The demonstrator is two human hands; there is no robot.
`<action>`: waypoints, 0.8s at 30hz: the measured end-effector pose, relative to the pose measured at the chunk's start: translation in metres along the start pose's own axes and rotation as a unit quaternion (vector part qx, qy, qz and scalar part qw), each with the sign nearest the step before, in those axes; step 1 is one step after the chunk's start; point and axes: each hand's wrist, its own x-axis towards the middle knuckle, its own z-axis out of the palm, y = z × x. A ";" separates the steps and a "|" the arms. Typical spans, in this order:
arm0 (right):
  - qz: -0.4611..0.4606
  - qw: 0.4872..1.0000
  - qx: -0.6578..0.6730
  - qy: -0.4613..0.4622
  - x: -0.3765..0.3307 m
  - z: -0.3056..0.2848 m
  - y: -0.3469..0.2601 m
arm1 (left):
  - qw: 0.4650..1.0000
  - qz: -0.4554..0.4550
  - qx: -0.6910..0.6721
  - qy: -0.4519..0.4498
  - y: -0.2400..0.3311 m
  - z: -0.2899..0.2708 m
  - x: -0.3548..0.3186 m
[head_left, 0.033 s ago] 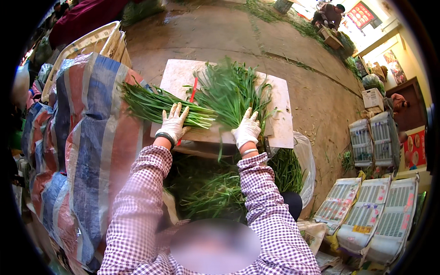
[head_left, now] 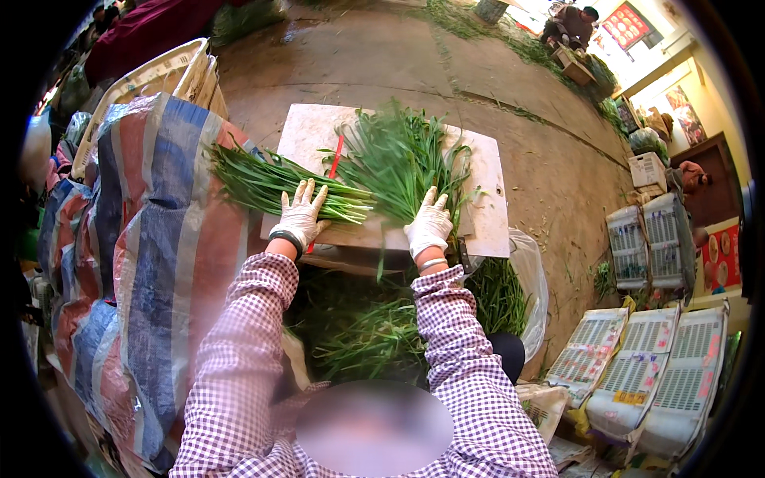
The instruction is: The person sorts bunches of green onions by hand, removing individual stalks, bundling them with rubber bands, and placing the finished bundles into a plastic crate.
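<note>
Two bunches of long green leafy stalks, like garlic chives, lie on a pale board. The left bunch (head_left: 263, 179) points its leaves left and its pale stem ends right. My gloved left hand (head_left: 301, 217) rests on it near the stems, fingers spread. The right bunch (head_left: 402, 155) fans its leaves away from me. My gloved right hand (head_left: 429, 225) is closed around its stem end; the thumb side is partly hidden. A red strip (head_left: 337, 154) runs under the left bunch. A flat tool with a dark handle (head_left: 464, 253), perhaps a knife, lies right of my right hand.
The board (head_left: 488, 187) stands before me, with loose greens (head_left: 374, 338) below it. A striped woven sack (head_left: 171, 239) and a plastic crate (head_left: 151, 76) stand left. Paper-covered crates (head_left: 637, 366) stand right. A clear plastic bag (head_left: 538, 275) hangs beside the board. Another person (head_left: 570, 28) sits far right.
</note>
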 end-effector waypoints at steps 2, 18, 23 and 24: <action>-0.006 1.000 -0.014 0.020 0.011 0.011 0.006 | 1.000 0.002 0.002 0.005 -0.001 0.000 -0.001; -0.110 0.967 0.225 -0.041 -0.015 -0.019 0.114 | 0.989 0.092 0.077 0.084 0.102 -0.047 0.001; -0.062 0.919 0.390 -0.003 0.007 -0.011 0.188 | 0.921 0.036 -0.386 0.038 0.165 0.020 0.006; -0.038 0.931 0.360 -0.050 0.003 -0.013 0.194 | 0.926 -0.084 -0.363 0.060 0.182 0.034 0.008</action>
